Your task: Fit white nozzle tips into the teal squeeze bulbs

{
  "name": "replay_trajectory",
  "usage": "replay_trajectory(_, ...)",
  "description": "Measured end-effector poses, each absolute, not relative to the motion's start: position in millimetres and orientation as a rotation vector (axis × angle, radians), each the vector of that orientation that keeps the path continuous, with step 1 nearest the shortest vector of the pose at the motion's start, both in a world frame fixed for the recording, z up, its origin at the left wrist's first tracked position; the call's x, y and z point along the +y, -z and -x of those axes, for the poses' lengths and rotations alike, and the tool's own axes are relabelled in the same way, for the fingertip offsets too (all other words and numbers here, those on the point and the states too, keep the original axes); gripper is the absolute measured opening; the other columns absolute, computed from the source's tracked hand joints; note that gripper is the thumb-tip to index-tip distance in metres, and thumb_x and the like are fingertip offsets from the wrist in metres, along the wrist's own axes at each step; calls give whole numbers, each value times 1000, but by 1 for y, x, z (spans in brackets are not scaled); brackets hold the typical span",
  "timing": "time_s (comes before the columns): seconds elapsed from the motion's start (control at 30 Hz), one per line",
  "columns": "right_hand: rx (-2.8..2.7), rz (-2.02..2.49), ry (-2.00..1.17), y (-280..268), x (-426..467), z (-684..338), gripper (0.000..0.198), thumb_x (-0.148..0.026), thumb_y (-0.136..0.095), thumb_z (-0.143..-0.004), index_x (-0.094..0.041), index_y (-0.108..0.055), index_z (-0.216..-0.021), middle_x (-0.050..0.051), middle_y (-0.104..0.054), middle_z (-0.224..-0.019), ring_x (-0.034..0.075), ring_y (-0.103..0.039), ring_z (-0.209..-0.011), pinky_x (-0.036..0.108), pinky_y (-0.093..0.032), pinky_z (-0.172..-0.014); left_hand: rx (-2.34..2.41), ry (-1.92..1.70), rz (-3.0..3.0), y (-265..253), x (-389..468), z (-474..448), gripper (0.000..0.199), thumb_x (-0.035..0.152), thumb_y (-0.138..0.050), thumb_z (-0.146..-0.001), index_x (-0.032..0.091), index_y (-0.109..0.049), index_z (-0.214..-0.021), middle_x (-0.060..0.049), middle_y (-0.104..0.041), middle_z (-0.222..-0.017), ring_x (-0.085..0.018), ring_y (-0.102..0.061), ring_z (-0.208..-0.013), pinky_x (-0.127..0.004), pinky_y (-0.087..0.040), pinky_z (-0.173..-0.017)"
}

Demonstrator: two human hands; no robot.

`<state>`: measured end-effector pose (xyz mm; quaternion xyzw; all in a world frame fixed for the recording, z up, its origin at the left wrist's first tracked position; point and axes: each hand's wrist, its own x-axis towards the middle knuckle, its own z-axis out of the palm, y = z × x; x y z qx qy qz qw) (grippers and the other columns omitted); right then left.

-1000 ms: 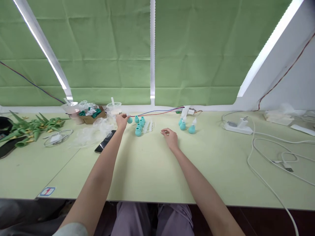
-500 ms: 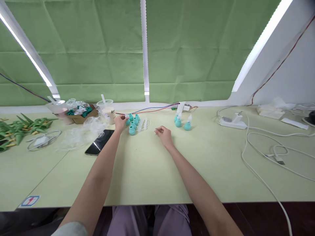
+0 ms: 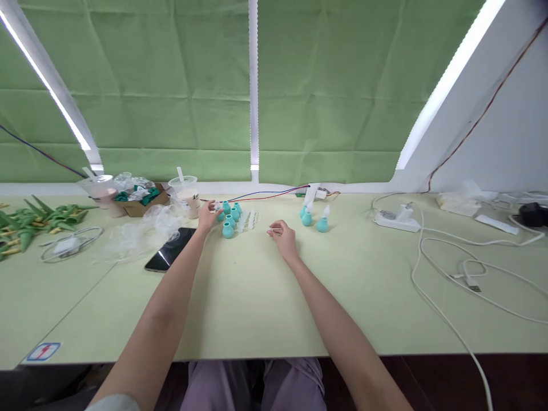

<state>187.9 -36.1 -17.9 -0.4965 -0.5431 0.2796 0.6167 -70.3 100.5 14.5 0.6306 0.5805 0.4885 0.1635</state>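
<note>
At the left edge of a cluster of turquoise bulbs (image 3: 228,230), my left hand (image 3: 207,217) has its thumb and fingers around a turquoise bulb (image 3: 220,217) with a whitish tip. Part of that bulb is hidden by the fingers. Right of the cluster lie small clear-white nozzles (image 3: 251,220) in rows, with tiny pieces beside them. My right hand (image 3: 283,237) hovers low over the table, thumb and fingertips pinched on something small and pale that I cannot make out. Beyond it stand several turquoise bulbs with white nozzles (image 3: 322,224), upright.
A dark phone (image 3: 169,251) lies near my left forearm, beside crumpled clear plastic (image 3: 137,237). Behind are drink cups (image 3: 186,197) and a cardboard box (image 3: 145,206). Green plant-like pieces (image 3: 29,225) lie far left. A power strip (image 3: 398,221) and white cables (image 3: 454,274) spread on the right.
The view has shifted slightly. My left hand stays by the same bulb, its fingers somewhat wider apart. My right hand keeps its pinch in nearly the same place.
</note>
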Motion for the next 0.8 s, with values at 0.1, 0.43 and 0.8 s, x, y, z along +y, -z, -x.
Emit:
replay_trajectory(0.1,-1240,1152,-664,16,-38,-188,20,-36,-64,-67,-21,-56,-77,2,-65,-79,16,-65,-70,30,-53,-66,1660,-1518,-1877,-22,90,70,55,34,-63,-72,14,-45,-120,-13,-54,-116,-20,-55,-99,-33,-44,-86)
replay_trajectory(0.43,-1169,1074,-773,14,-44,-172,22,-38,-69,-61,-19,-61,-69,5,-68,-81,18,-64,-76,33,-53,-75,1348,-1413,-2698,-38,-30,-11,22,30,-43,-88,20,-58,-102,-7,-61,-101,-22,-54,-98,-35,-42,-85)
replay_trajectory(0.8,-964,912,-870,0,-60,-162,33,-41,-73,-59,-18,-61,-80,5,-68,-84,18,-64,-83,33,-53,-76,1347,-1121,-2505,-16,-48,-21,26,32,-56,-83,22,-65,-106,-5,-70,-88,-21,-59,-84,-35,-44,-77)
